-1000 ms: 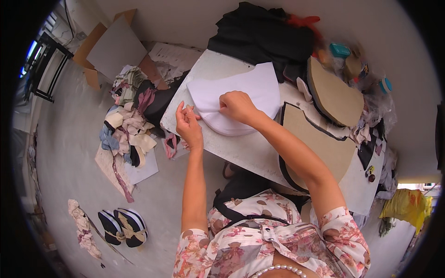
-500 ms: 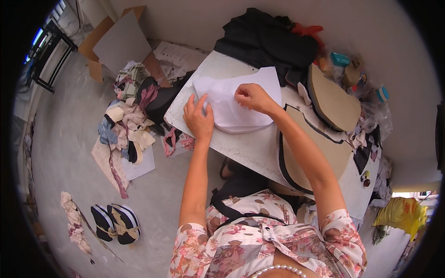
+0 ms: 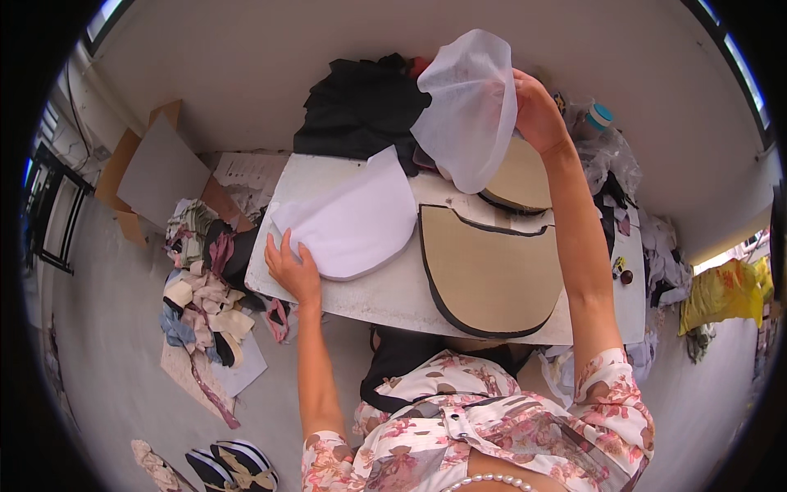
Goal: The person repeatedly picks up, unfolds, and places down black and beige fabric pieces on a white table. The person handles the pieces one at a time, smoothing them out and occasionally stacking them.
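Observation:
Raised over the far side of the table, my right hand (image 3: 541,113) grips a thin, translucent white fabric piece (image 3: 467,107) by its right edge. The piece hangs down with a rounded lower end and folds near my fingers. My left hand (image 3: 293,269) has its fingers spread at the lower left edge of a stack of white curved sheets (image 3: 361,221). Right of this stack lies a beige curved panel (image 3: 492,275) with black edging. Behind it is a second beige panel (image 3: 520,176), partly covered by the hanging piece and my right arm.
Black fabric (image 3: 352,115) is heaped at the back of the white table (image 3: 385,299). Plastic bags (image 3: 615,156) crowd the back right. On the floor at left are fabric scraps (image 3: 209,303), an open cardboard box (image 3: 123,176) and sandals (image 3: 234,466). A yellow bag (image 3: 721,295) is at far right.
My right hand has lifted a thin white piece off the stack and carried it up and to the right. My left hand stays at the stack's left edge. The view has shifted.

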### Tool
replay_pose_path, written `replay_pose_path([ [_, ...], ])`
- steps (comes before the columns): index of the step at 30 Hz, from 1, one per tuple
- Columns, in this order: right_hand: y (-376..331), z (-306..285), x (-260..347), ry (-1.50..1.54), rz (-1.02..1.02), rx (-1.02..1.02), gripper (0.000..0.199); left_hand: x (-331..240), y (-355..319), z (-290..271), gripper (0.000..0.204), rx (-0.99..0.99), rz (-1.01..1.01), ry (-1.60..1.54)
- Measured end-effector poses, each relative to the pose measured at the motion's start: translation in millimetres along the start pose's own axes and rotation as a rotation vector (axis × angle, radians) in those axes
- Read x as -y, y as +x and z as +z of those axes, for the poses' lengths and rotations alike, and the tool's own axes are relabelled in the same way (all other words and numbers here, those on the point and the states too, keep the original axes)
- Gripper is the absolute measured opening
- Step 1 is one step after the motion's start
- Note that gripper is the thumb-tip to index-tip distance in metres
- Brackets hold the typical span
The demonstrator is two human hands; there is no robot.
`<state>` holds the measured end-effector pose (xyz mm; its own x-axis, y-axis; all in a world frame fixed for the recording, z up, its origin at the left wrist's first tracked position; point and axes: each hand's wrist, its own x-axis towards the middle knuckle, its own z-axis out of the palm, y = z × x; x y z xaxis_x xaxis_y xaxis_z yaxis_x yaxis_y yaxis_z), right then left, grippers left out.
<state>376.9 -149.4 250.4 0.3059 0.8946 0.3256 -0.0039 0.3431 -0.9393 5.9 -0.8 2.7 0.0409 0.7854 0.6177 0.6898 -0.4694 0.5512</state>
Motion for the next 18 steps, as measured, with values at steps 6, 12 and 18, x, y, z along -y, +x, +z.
replay_pose_path([
  [6, -54.7, 74.4, 21.3, -0.797, -0.282, 0.318, 0.016, -136.7, 29.2, -63.1, 0.039, 0.571, -0.188, -1.394],
  [12, -102.1, 129.4, -31.0, -1.258, -0.563, 0.5, 0.012, -190.4, 45.1, -97.6, 0.066, 0.869, -0.124, -1.232],
  [18, -121.4, 136.4, -45.5, -1.182, -0.602, 0.527, 0.01, -175.5, 48.1, -81.5, 0.043, 0.871, -0.337, -1.203],
])
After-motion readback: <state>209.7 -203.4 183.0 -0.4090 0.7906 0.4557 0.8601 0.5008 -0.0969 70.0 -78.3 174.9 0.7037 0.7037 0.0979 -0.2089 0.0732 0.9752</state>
